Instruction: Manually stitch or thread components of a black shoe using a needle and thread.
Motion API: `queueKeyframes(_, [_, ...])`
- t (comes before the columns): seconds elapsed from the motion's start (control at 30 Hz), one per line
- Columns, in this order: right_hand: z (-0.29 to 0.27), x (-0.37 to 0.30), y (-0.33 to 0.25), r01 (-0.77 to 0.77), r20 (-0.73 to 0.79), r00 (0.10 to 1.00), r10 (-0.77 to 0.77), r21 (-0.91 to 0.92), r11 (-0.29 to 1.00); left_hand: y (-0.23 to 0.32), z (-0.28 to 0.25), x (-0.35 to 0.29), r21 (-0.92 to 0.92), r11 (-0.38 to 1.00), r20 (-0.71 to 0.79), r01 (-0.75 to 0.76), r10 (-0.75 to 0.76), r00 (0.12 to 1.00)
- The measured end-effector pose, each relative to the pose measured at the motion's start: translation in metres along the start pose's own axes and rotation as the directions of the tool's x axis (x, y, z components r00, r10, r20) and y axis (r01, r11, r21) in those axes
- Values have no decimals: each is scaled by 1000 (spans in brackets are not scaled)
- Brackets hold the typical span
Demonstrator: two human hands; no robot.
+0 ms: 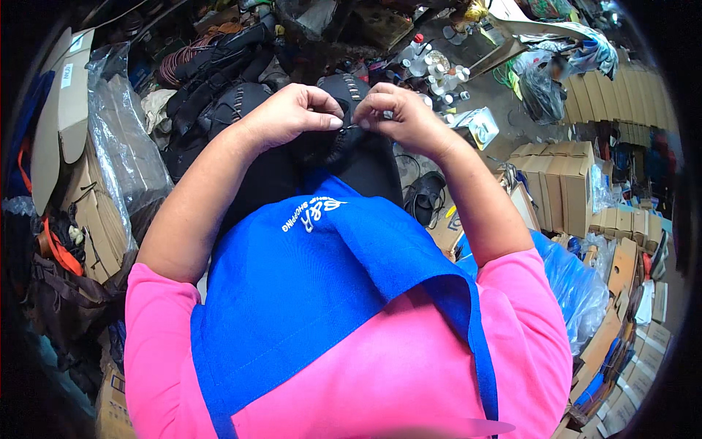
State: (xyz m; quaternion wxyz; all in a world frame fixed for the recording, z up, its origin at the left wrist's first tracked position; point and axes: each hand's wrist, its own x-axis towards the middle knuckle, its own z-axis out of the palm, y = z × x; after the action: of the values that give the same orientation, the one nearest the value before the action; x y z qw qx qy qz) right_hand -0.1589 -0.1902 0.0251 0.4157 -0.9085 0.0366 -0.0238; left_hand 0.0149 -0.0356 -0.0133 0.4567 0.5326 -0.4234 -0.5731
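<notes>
- Head view: right hand [395, 111] pinches a tiny, thin, shiny sliver [349, 127] between both hands.
- Left hand [303, 111] close against it, perhaps steadying; whether gripping, I cannot tell.
- Black, rounded, pale-stitched piece [338, 88] behind, likely lap-propped, freeing both hands.

At centre, the apron [292, 271] is coloured bright blue and marked with white lettering; below, pink is shown by the shirt [344, 380]; at upper centre, the black piece [338, 86] is banded with pale stitches; orange is seen in the strap [61, 253] at left; brown is shown by the cartons [561, 177] at right.
</notes>
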Motion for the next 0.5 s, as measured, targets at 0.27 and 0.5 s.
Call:
queueKeyframes(0.27, [23, -29, -6, -80, -213, 974, 75, -15, 997, -5, -3, -4, -20, 1000, 104, -1, 3, 995])
queueKeyframes(0.5, [10, -28, -26, -2, -102, 994, -33, -323, 946, 0, -4, -2, 161, 987, 181, -31, 2, 984])
